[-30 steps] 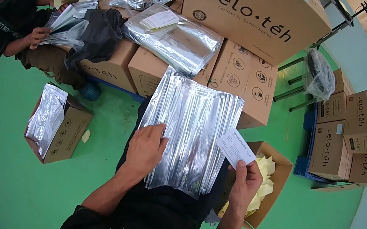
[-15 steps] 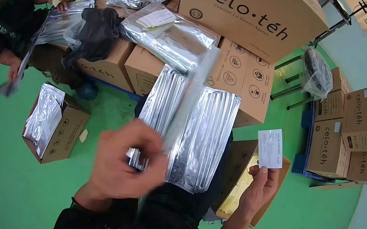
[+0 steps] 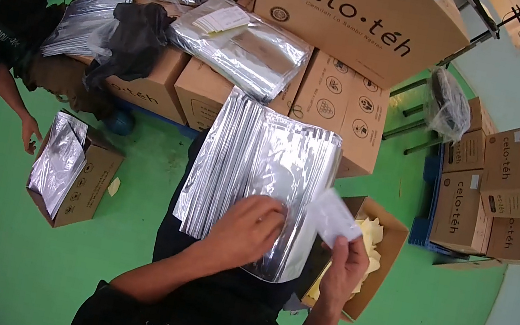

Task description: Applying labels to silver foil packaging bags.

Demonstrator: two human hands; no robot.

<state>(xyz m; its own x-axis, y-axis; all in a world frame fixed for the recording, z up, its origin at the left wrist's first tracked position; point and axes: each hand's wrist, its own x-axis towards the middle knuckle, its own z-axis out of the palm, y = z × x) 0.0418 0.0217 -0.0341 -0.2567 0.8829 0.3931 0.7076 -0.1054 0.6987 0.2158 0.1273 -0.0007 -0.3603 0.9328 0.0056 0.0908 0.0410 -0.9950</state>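
A fanned pile of silver foil pouches (image 3: 221,163) lies across my lap, with a flat foil pouch (image 3: 289,157) on top at its right side. My left hand (image 3: 248,230) rests low on the pile, fingers curled against the foil; whatever sits under the fingertips is hidden. Between thumb and fingers my right hand (image 3: 345,271) pinches a white label (image 3: 333,219), slightly blurred, tilted over the right edge of the pouches.
An open carton (image 3: 384,268) of yellow paper scraps stands at my right. Ahead, cartons (image 3: 205,98) carry a clear-wrapped foil pack (image 3: 244,52) and a black bag (image 3: 131,42). At left, a co-worker (image 3: 9,28) reaches beside a carton of foil pouches (image 3: 89,184).
My left hand has lowered the raised, blurred pouch leftward and now rests on the pile. My right hand brought the label left and down toward the pouches. The co-worker's hands moved.
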